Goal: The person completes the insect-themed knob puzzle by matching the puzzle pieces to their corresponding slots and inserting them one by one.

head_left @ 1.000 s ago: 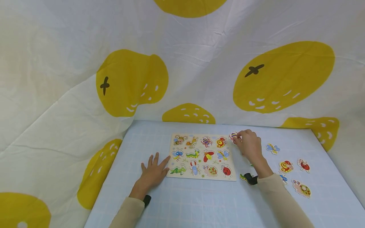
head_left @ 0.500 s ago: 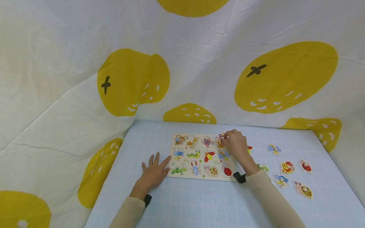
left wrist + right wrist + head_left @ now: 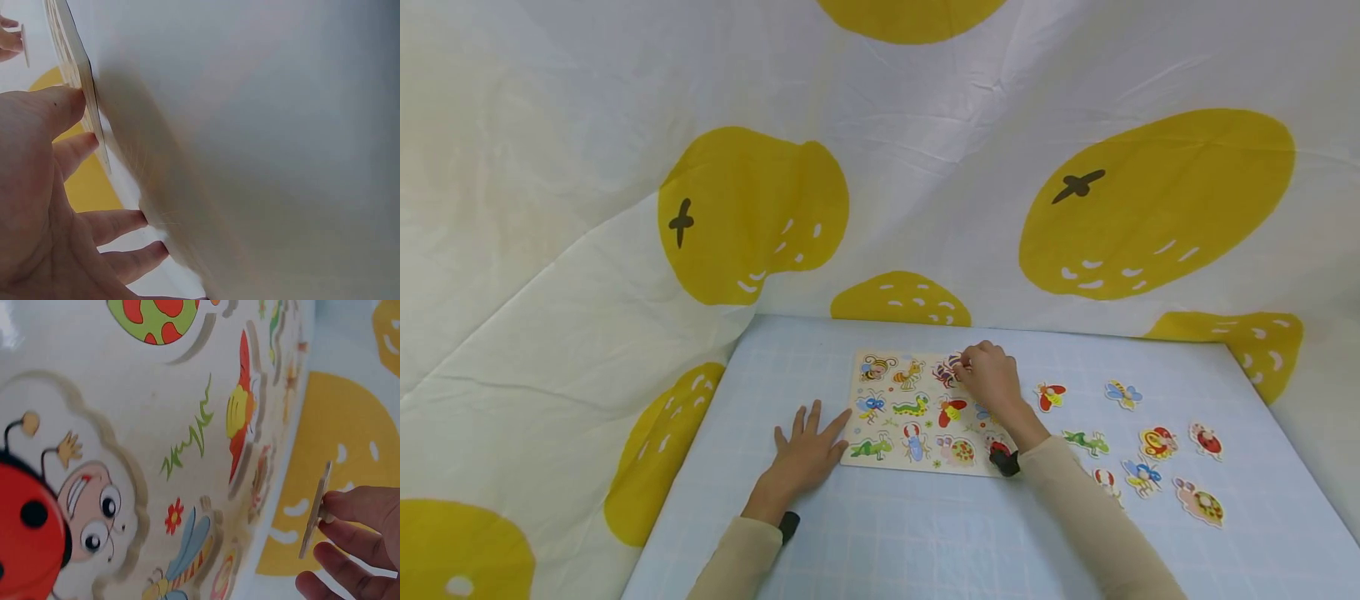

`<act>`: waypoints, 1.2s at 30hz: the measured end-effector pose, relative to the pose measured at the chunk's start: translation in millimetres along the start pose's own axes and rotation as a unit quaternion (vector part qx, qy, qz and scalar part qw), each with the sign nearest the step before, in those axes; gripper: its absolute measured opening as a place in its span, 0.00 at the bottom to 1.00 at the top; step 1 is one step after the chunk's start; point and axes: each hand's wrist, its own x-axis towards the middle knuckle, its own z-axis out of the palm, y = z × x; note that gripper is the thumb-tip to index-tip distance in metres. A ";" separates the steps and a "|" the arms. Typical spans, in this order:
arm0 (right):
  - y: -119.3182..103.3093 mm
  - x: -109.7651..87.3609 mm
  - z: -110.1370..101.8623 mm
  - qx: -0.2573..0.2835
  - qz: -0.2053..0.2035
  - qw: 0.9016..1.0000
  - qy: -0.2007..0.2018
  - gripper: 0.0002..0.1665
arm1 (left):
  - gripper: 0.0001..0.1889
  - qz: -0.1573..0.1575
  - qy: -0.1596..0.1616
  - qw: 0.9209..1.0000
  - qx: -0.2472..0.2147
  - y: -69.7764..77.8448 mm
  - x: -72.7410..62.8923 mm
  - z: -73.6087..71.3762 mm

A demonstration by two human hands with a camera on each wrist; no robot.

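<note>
My right hand (image 3: 991, 379) pinches a purple-striped spider puzzle piece (image 3: 957, 362) by its small knob. The piece is over the printed spider in the top row of the wooden insect puzzle board (image 3: 928, 431). In the right wrist view the piece (image 3: 314, 512) appears edge-on, raised above the board (image 3: 144, 425), whose cut-out recesses show. Flat on the table with fingers spread, my left hand (image 3: 805, 460) lies at the board's left edge. Its thumb and index fingertip touch that edge (image 3: 81, 69) in the left wrist view.
Loose pieces lie right of the board: a red-winged moth (image 3: 1050, 396), a bee (image 3: 1123, 394), a grasshopper (image 3: 1087, 442), a ladybug (image 3: 1206, 440), a snail (image 3: 1199, 502) and several others. A stag beetle piece (image 3: 1106, 482) is partly behind the right sleeve. A fruit-print curtain (image 3: 925, 208) hangs behind.
My right hand has carried the spider piece left, from beyond the board's top right corner to over the printed spider. More loose pieces are uncovered. My left hand stays put.
</note>
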 end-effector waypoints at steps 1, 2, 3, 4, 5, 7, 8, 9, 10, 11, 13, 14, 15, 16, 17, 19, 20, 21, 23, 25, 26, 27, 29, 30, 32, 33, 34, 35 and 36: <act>-0.8 0.8 1.9 0.001 -0.002 1.000 0.001 0.11 | 0.29 0.000 -0.001 1.000 0.001 -0.1 0.2 0.2; -1.2 1.4 3.8 0.001 -0.003 1.000 0.001 0.10 | 0.29 0.000 -0.002 1.000 0.002 -0.2 0.3 0.3; -1.2 2.0 5.9 -0.001 -0.004 1.000 0.000 0.10 | 0.29 0.002 -0.001 1.000 0.002 -0.2 0.4 0.6; -1.2 2.4 7.8 -0.001 -0.003 1.000 -0.002 0.10 | 0.29 0.003 0.000 1.000 0.003 -0.3 0.6 0.8; -1.0 3.1 9.8 -0.002 -0.002 1.000 -0.005 0.10 | 0.29 0.002 -0.002 1.000 0.003 -0.4 0.7 0.9; -0.6 4.2 13.0 -0.003 0.002 1.000 -0.012 0.10 | 0.29 0.003 -0.001 1.000 0.002 -0.6 0.9 1.2; -0.6 4.8 14.4 -0.004 0.004 1.000 -0.017 0.10 | 0.29 0.004 0.000 1.000 0.000 -0.7 0.8 1.2; -0.5 5.5 15.7 -0.005 0.005 1.000 -0.023 0.10 | 0.29 0.005 0.002 1.000 0.000 -0.7 0.8 1.2; -0.8 6.1 16.5 -0.005 0.006 1.000 -0.027 0.10 | 0.29 0.004 0.001 1.000 0.000 -0.7 0.8 1.0; -1.0 6.7 17.3 -0.005 0.007 0.999 -0.032 0.10 | 0.29 0.002 0.000 1.000 0.002 -0.6 0.8 0.9; -1.5 8.1 18.9 -0.008 0.007 0.999 -0.040 0.10 | 0.29 0.004 0.004 1.000 0.002 -0.3 1.2 0.7; -1.7 8.8 19.5 -0.009 0.007 0.999 -0.044 0.10 | 0.29 0.003 0.003 1.000 0.003 -0.2 1.4 0.6; -1.8 9.5 20.5 -0.011 0.007 0.999 -0.049 0.10 | 0.29 0.002 0.002 1.000 0.005 -0.1 1.7 0.6; -2.0 10.0 21.3 -0.012 0.009 0.999 -0.052 0.10 | 0.29 0.002 0.002 1.000 0.007 -0.1 2.0 0.7; -2.1 10.6 22.2 -0.013 0.009 0.998 -0.056 0.10 | 0.29 0.001 0.001 1.000 0.007 -0.1 2.2 0.8; -2.5 11.8 24.0 -0.015 0.011 0.998 -0.061 0.10 | 0.30 -0.001 0.000 1.000 0.007 -0.2 2.4 1.2; -2.8 12.0 24.6 -0.014 0.011 0.998 -0.062 0.09 | 0.30 -0.001 -0.001 1.000 0.009 -0.3 2.5 1.5; -3.0 12.7 25.5 -0.015 0.012 0.998 -0.063 0.09 | 0.30 -0.002 -0.001 1.000 0.011 -0.4 2.5 1.9; -3.7 13.3 26.6 -0.016 0.012 0.998 -0.064 0.09 | 0.30 -0.002 0.000 1.000 0.012 -0.5 2.4 2.3; -4.2 14.1 27.8 -0.019 0.012 0.998 -0.065 0.09 | 0.30 -0.004 0.000 1.000 0.014 -0.4 2.2 2.5; -4.6 14.3 28.3 -0.020 0.013 0.998 -0.066 0.09 | 0.30 -0.004 0.000 1.000 0.014 -0.2 2.1 2.4; -4.8 14.6 28.6 -0.021 0.013 0.998 -0.066 0.09 | 0.30 -0.004 0.000 1.000 0.015 -0.1 2.0 2.5; -5.1 14.6 29.1 -0.020 0.013 0.997 -0.067 0.09 | 0.30 -0.005 -0.001 1.000 0.017 -0.1 1.9 2.5; -5.1 14.7 29.2 -0.020 0.013 0.997 -0.067 0.09 | 0.30 -0.006 -0.001 1.000 0.018 -0.2 1.9 2.6; -5.4 14.7 29.3 -0.019 0.011 0.998 -0.066 0.09 | 0.30 -0.007 -0.001 1.000 0.020 -0.4 1.8 2.9; -5.5 14.8 29.2 -0.019 0.010 0.998 -0.066 0.09 | 0.30 -0.007 -0.001 1.000 0.021 -0.6 1.9 2.9; -5.7 14.9 29.2 -0.019 0.009 0.998 -0.066 0.10 | 0.30 -0.008 -0.001 1.000 0.021 -0.7 1.9 2.8; -6.0 15.0 29.1 -0.020 0.009 0.998 -0.066 0.10 | 0.30 -0.008 0.000 1.000 0.020 -0.6 1.9 2.7; -6.3 15.2 29.0 -0.020 0.010 0.998 -0.067 0.10 | 0.30 -0.008 0.000 1.000 0.021 -0.6 1.9 2.6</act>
